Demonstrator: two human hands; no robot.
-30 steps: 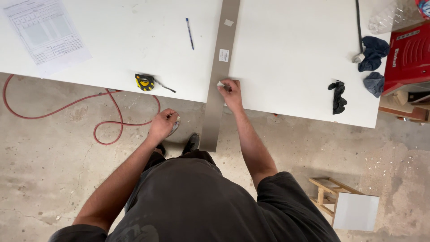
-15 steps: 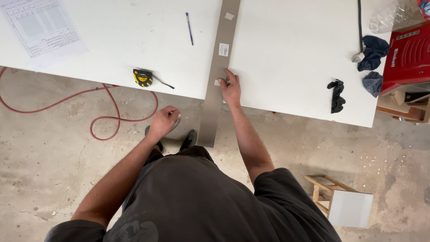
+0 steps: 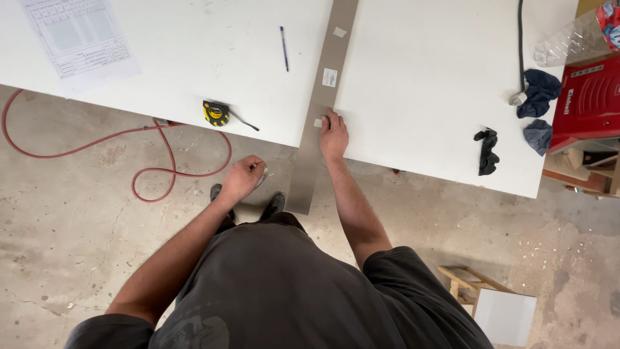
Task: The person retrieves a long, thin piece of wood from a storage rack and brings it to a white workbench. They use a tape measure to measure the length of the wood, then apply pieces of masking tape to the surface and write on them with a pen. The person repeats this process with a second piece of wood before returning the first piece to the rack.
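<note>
View: one camera, worn on the person's head, looking steeply down over the chest and both forearms. Facing: forward and down; the white table (image 3: 420, 77) fills the upper frame, its near edge running slightly downhill to the right, and the concrete floor (image 3: 77, 207) fills the lower. Distance: arm's length from the table edge; the left hand (image 3: 242, 178) and right hand (image 3: 333, 136) sit mid-frame, the torso close at the bottom. Shared ground: none, as there is no second view.
</note>
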